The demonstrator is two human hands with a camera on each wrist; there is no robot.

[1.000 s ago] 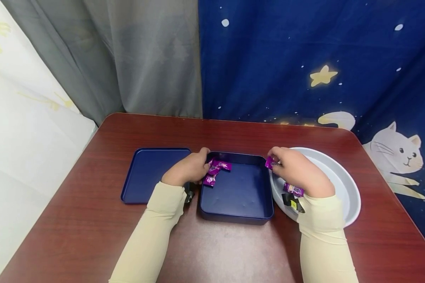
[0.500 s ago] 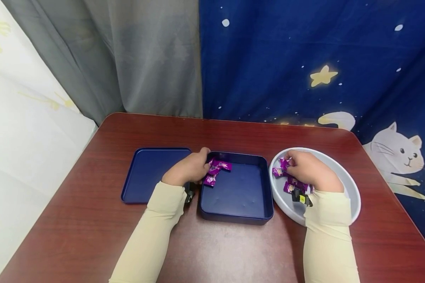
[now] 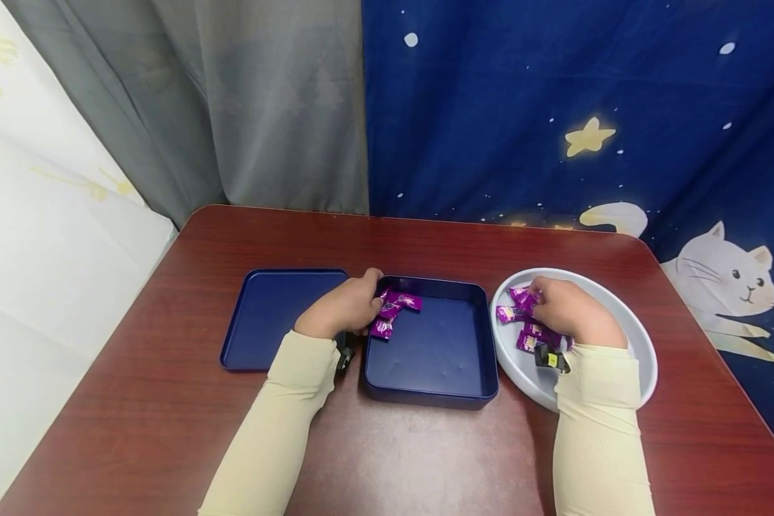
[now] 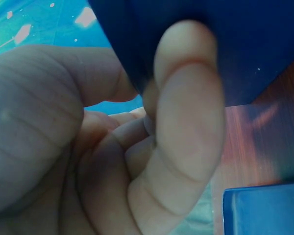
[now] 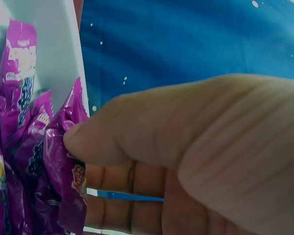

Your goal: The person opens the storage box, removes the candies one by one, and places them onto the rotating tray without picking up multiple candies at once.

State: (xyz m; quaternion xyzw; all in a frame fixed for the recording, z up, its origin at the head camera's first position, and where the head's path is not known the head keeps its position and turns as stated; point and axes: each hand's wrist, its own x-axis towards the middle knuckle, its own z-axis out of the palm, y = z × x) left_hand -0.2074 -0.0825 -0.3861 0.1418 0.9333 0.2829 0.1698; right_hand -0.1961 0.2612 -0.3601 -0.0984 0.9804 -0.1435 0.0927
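Observation:
A dark blue rectangular box (image 3: 435, 351) stands open in the middle of the table. My left hand (image 3: 342, 307) grips its left wall, and the left wrist view shows a bent finger (image 4: 188, 112) against the box's blue side. Several purple wrapped candies (image 3: 387, 315) lie inside along that wall. On the right, my right hand (image 3: 570, 309) is over a round white plate (image 3: 638, 358), where more purple candies (image 3: 508, 314) lie in a cluster. Seen from the right wrist, its thumb and fingers pinch one purple candy (image 5: 63, 156) among the others.
A shallow blue lid (image 3: 258, 322) lies left of the box, partly behind my left hand. The plate stands close against the box's right side. Curtains (image 3: 490, 107) hang behind the brown table (image 3: 413, 459).
My right hand, with a candy at its fingers, has moved right from the gap between box and plate to over the plate. My left hand and the box have stayed still.

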